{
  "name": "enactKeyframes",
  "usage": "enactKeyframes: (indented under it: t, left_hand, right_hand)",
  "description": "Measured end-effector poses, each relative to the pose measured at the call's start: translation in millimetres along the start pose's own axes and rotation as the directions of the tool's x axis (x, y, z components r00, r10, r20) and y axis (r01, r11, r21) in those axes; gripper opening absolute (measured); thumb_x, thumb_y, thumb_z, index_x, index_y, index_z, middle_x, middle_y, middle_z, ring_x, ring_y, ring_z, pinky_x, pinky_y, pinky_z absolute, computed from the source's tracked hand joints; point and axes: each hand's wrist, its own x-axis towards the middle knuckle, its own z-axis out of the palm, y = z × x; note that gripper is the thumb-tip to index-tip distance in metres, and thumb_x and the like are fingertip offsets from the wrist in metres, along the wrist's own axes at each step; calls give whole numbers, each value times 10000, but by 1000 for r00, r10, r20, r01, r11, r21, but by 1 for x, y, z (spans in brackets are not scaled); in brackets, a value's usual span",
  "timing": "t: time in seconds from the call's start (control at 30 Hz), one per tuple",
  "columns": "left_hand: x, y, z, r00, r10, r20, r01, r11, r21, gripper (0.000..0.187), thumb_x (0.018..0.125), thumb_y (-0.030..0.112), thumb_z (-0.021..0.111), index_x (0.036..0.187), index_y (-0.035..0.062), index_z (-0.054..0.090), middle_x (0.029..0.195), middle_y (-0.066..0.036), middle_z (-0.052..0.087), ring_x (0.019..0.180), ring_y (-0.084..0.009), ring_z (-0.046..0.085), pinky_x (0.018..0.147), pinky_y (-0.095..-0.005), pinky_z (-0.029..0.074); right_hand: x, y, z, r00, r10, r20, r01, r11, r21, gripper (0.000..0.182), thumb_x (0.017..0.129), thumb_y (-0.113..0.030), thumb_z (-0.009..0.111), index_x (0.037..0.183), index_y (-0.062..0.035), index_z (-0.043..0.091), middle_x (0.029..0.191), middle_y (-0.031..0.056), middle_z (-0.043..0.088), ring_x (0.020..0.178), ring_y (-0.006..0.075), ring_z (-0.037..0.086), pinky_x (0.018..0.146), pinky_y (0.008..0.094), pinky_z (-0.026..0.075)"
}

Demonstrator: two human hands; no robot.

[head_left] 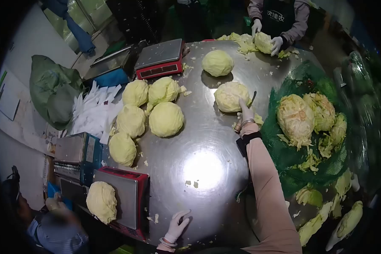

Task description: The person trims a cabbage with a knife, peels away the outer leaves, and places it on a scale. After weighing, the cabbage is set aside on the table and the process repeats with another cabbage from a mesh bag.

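My right hand, in a pale glove, is closed around what looks like a small knife; its thin dark end sticks up past the fingers. The thumb touches a pale green cabbage on the metal table. My left hand, also gloved, is at the near edge of the table with fingers apart and nothing in it. Another trimmed cabbage sits just beyond the one I touch.
Several cabbages are grouped at left. One cabbage rests on a near red scale; another scale stands behind. Untrimmed cabbages lie on green netting at right. A co-worker's gloved hands hold a cabbage opposite. Another person is lower left.
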Motion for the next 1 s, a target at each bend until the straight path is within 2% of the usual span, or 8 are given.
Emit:
enactKeyframes:
  t: [0.3, 0.37, 0.57, 0.63, 0.77, 0.83, 0.9, 1.0]
  left_hand:
    - [-1, 1, 1, 1000, -2, 2, 2, 1000, 29, 317, 812, 126, 607, 1126, 77, 607, 1166, -79, 580, 1104, -225, 501, 970, -333, 358]
    - [2, 3, -1, 1000, 14, -10, -14, 1000, 28, 315, 821, 115, 594, 1131, 62, 599, 1163, -76, 577, 1108, -217, 493, 976, -326, 352]
    - [1, -8, 3, 988, 152, 5, -152, 987, -45, 309, 844, 160, 603, 1131, 46, 584, 1136, -107, 589, 1102, -239, 516, 982, -338, 364]
    - [1, -17, 1, 985, 170, 23, -169, 985, -34, 330, 878, 221, 571, 1146, 30, 567, 1164, -119, 570, 1092, -230, 520, 977, -341, 369]
    - [-2, -3, -27, 996, 26, 81, 16, 878, -479, 491, 922, 342, 504, 1294, 33, 421, 1233, -124, 522, 1098, -205, 517, 950, -327, 395]
    - [-23, 22, -52, 989, 69, 130, 70, 553, -830, 680, 883, 484, 510, 1375, 69, 290, 1266, -123, 489, 1124, -217, 507, 945, -332, 406]
    - [-44, 38, -80, 986, 113, 123, 41, 551, -834, 824, 824, 595, 519, 1403, 87, 223, 1287, -116, 467, 1153, -226, 487, 952, -364, 396]
    - [-59, 48, -102, 984, 165, 70, -48, 618, -785, 830, 800, 544, 590, 1384, 48, 270, 1297, -97, 460, 1181, -212, 458, 990, -350, 366]
  right_hand:
    - [-6, 25, 5, 999, -27, 27, 19, 958, 286, 453, 771, -320, 700, 1116, -114, 491, 761, 34, 568, 413, 116, 445, 345, 219, 373]
    - [-31, 30, -4, 963, -20, 270, -65, 951, 301, 438, 784, -360, 676, 1090, -93, 512, 708, 25, 552, 425, 108, 451, 355, 219, 378]
    - [-182, -6, -14, 866, 91, 491, -220, 953, 211, 428, 842, -385, 588, 1112, -55, 549, 815, 19, 621, 492, 83, 492, 410, 190, 389]
    - [-216, -2, -22, 743, 87, 664, -265, 949, 173, 483, 859, -348, 570, 1215, -32, 490, 1070, 73, 608, 848, 133, 603, 731, 251, 493]
    - [-272, 14, -25, 469, 158, 869, -305, 952, -9, 587, 806, -350, 616, 1242, 12, 464, 1226, 124, 536, 1096, 184, 534, 947, 321, 424]
    - [-305, 11, -26, 487, 182, 854, -216, 973, -84, 581, 779, -315, 649, 1218, 26, 477, 1104, 97, 595, 930, 136, 595, 810, 260, 484]
    - [-311, 25, -31, 279, 381, 882, -210, 920, -331, 553, 760, -277, 671, 1182, 36, 497, 971, 41, 616, 737, 61, 583, 610, 183, 470]
    - [-357, 25, -11, 277, 417, 866, -72, 908, -414, 480, 769, -227, 675, 1157, 9, 522, 861, -9, 597, 586, 16, 496, 485, 147, 380]
